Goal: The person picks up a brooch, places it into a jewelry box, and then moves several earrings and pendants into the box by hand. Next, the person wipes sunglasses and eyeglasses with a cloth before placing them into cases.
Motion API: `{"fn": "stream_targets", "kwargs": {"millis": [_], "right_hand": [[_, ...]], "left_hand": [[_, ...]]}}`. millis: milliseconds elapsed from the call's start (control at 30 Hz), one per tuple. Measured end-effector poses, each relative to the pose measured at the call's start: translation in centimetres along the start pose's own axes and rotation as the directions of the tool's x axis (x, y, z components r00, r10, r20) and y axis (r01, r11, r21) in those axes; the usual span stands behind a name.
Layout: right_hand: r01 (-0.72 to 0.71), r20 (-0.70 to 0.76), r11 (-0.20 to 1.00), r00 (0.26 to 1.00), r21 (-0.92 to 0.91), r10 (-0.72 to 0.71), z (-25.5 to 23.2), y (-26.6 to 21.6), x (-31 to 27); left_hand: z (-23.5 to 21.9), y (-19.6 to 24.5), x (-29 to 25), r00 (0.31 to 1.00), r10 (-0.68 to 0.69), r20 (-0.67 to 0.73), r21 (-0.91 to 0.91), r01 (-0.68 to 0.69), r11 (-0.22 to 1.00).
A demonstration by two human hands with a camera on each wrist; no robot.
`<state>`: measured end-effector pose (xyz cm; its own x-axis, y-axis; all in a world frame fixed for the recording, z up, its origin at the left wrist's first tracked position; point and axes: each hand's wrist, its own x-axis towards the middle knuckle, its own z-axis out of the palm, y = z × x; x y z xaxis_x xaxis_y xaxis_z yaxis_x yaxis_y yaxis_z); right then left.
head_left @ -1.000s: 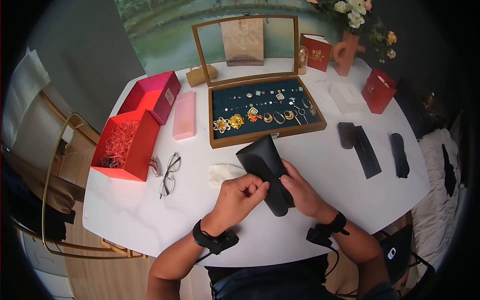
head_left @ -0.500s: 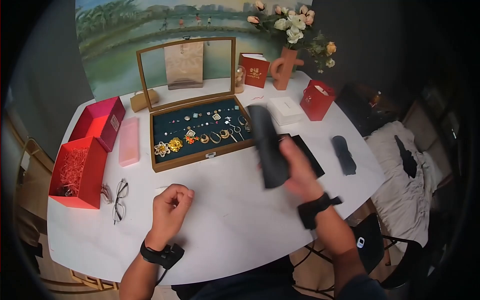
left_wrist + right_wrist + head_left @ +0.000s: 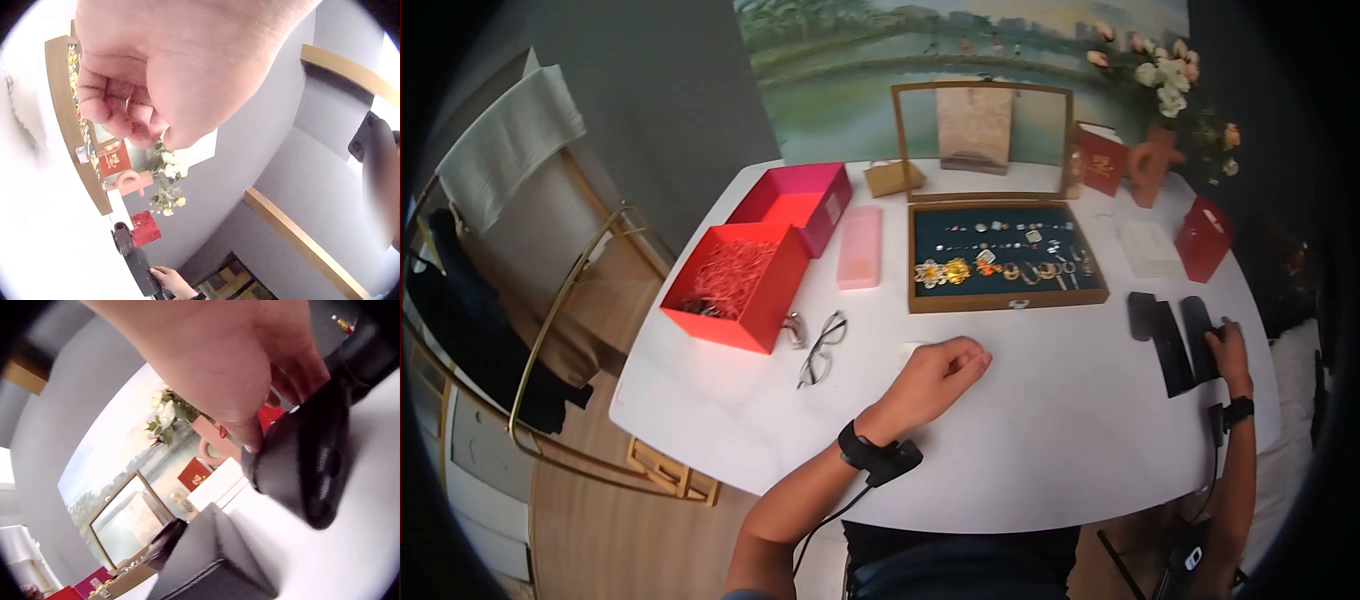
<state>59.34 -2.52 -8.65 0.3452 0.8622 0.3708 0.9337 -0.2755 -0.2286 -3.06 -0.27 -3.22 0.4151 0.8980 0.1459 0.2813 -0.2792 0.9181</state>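
Observation:
My right hand (image 3: 1228,355) is at the right side of the table, gripping a black glasses case (image 3: 300,465). Its thumb lies on the near edge of the case and the fingers reach behind it. Another dark case (image 3: 369,356) shows beyond those fingers in the right wrist view. A flat black case (image 3: 1172,350) and a small dark pouch (image 3: 1142,315) lie just left of this hand. Over the middle of the table, my left hand (image 3: 935,380) hangs with loosely curled fingers and nothing visible in them. A piece of white cloth (image 3: 911,352) is partly hidden behind it.
An open jewelry case (image 3: 1000,302) stands at the back, its glass lid raised. Leftward are eyeglasses (image 3: 822,350), a pink box (image 3: 860,250) and a red box (image 3: 772,300) with shredded paper. Behind the dark cases stand a white box (image 3: 1150,250) and a red bag (image 3: 1203,240).
The right hand has carried the black glasses case from the middle of the table to the right side. The left hand has let go of that case and stays near the middle.

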Motion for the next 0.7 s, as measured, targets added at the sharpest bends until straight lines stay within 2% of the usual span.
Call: {"fn": "stream_targets", "kwargs": {"millis": [67,100,133,167,200,233,300,367,400,433,467,567,633,700], "right_hand": [[0.099,-0.054,0.992,0.993,-0.077,-0.103,-2.2,-3.9,-0.7],[0.160,-0.073,0.981,0.983,-0.110,-0.168,-2.9,-5.1,-1.0],[0.162,-0.070,0.981,0.983,-0.108,-0.170,-3.7,-7.1,-1.6],[0.123,-0.022,0.992,0.992,0.028,-0.122,-4.4,-9.5,-2.3],[0.072,0.034,0.984,0.996,0.161,-0.079,-4.7,-11.5,-3.1],[0.053,0.073,0.978,0.995,0.203,-0.070,-4.6,-12.7,-3.9],[0.160,0.088,0.971,0.980,0.176,-0.178,-3.4,-13.1,-5.1],[0.175,0.118,0.965,0.972,0.195,-0.201,-2.9,-13.9,-5.6],[0.092,0.198,0.967,0.970,0.237,-0.141,-2.8,-14.5,-5.7],[0.007,0.281,0.963,0.956,0.270,-0.086,-2.7,-14.8,-5.7],[0.003,0.302,0.973,0.950,0.232,-0.075,-2.6,-14.9,-5.6],[0.002,0.310,0.980,0.949,0.200,-0.065,-2.5,-15.1,-5.6],[0.075,0.268,0.979,0.955,0.191,-0.126,-1.7,-14.5,-5.8],[0.068,0.269,0.981,0.956,0.182,-0.116,-1.9,-14.8,-5.9]], "left_hand": [[-1.1,-0.1,0.1,0.999,-0.024,0.030,0.032,0.023,0.999],[-2.3,-0.8,-0.1,1.000,0.000,-0.023,0.039,0.001,0.999],[-3.7,-1.3,-0.2,0.997,0.026,-0.076,0.049,-0.022,0.999],[-5.3,-1.6,-0.6,0.982,0.105,-0.157,0.186,-0.075,0.980],[-7.1,-1.4,-1.2,0.970,0.121,-0.211,0.374,-0.035,0.927],[-8.8,-2.7,-1.7,0.942,0.151,-0.299,0.440,-0.004,0.898],[-11.9,-4.3,-3.0,0.914,0.140,-0.381,0.612,0.137,0.779],[-13.5,-5.5,-4.8,0.924,0.082,-0.374,0.722,0.235,0.651],[-13.4,-5.7,-5.4,0.924,0.081,-0.374,0.724,0.236,0.649],[-13.2,-5.9,-6.1,0.924,-0.028,-0.382,0.684,0.302,0.664],[-13.0,-6.0,-6.6,0.913,-0.137,-0.385,0.640,0.372,0.672],[-12.3,-6.2,-7.2,0.919,-0.125,-0.374,0.582,0.338,0.740],[-12.1,-6.4,-7.1,0.921,-0.148,-0.360,0.565,0.341,0.751],[-12.0,-6.4,-6.9,0.924,-0.169,-0.343,0.555,0.344,0.757]]}}
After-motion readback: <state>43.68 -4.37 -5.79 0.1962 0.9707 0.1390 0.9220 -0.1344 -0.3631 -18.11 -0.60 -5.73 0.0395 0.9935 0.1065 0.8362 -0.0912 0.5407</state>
